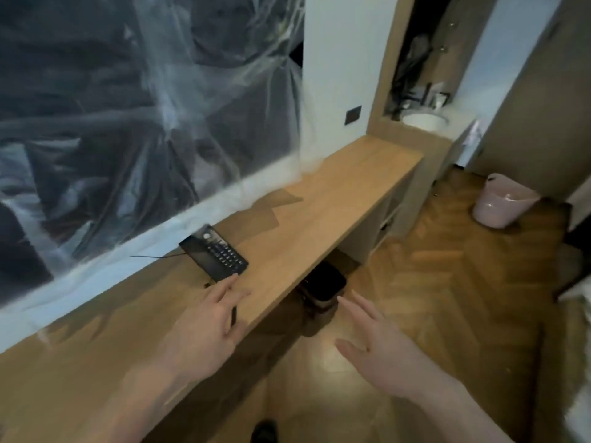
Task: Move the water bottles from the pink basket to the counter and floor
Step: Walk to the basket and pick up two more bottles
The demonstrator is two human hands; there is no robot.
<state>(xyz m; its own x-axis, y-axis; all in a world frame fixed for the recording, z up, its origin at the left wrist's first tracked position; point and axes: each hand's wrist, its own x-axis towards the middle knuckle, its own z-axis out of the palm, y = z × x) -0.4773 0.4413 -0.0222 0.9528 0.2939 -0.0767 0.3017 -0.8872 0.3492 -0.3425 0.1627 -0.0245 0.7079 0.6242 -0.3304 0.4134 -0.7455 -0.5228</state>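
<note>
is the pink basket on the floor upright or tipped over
Upright. The pink basket stands on its base on the wooden floor, open rim facing up. Whether it holds bottles cannot be told.

No text, label, brand or number can be read anywhere in this view. The black telephone (213, 252) on the wooden counter (335, 199) has a keypad, but its keys show only as pale blurred dots, with no digit legible. The dark wall plate (353, 115), on the white wall up and to the right of the telephone, carries no marking that can be made out.
</note>
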